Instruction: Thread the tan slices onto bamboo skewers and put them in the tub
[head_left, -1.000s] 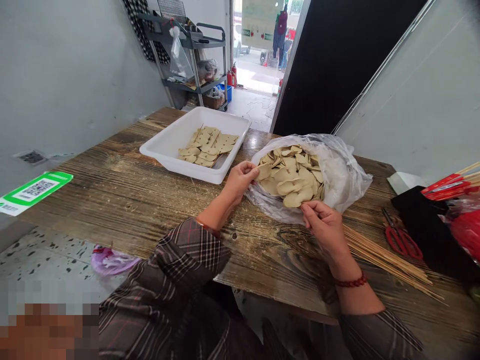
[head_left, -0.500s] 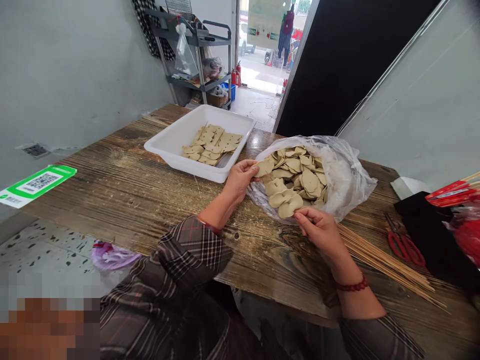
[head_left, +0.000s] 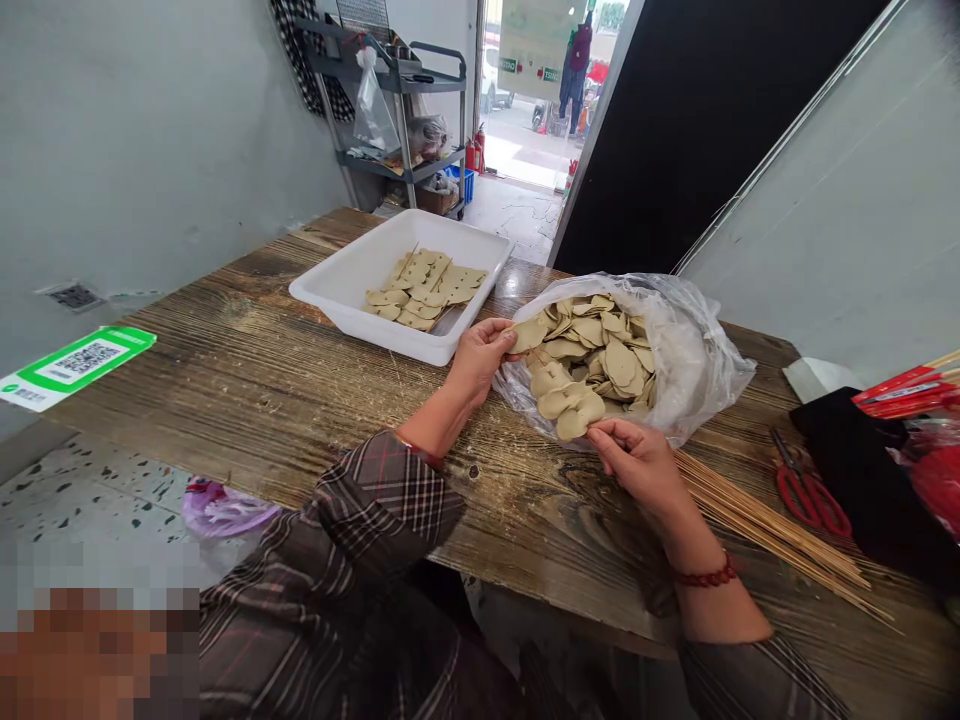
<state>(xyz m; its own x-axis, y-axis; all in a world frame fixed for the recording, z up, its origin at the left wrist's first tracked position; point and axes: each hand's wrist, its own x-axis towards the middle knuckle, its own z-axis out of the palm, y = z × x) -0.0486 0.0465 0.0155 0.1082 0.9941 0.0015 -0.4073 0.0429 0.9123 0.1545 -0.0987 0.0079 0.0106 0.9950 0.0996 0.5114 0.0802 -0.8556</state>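
My left hand [head_left: 481, 358] pinches a flat beige slice [head_left: 529, 333] at the left edge of an open clear plastic bag [head_left: 694, 350]. Many similar beige slices [head_left: 622, 365] lie heaped in the bag. My right hand [head_left: 636, 455] is closed at the near end of a row of overlapping slices [head_left: 571, 408], over the bag's front edge. Its fingertips are pressed together there; any stick inside the row is mostly hidden. Left of the bag, a white tray [head_left: 337, 303] holds skewered beige slices [head_left: 431, 285].
Thin wooden sticks [head_left: 780, 530] lie right of my right hand on the wooden table [head_left: 247, 400]. Beyond them are red-handled scissors [head_left: 814, 498] and a black cloth-like item [head_left: 862, 480]. A green QR card [head_left: 79, 365] is at the left edge. A shelf cart [head_left: 431, 170] stands behind.
Both hands hold nearly the same places. The row of slices and my right hand have shifted very slightly; the whole view has moved a little.
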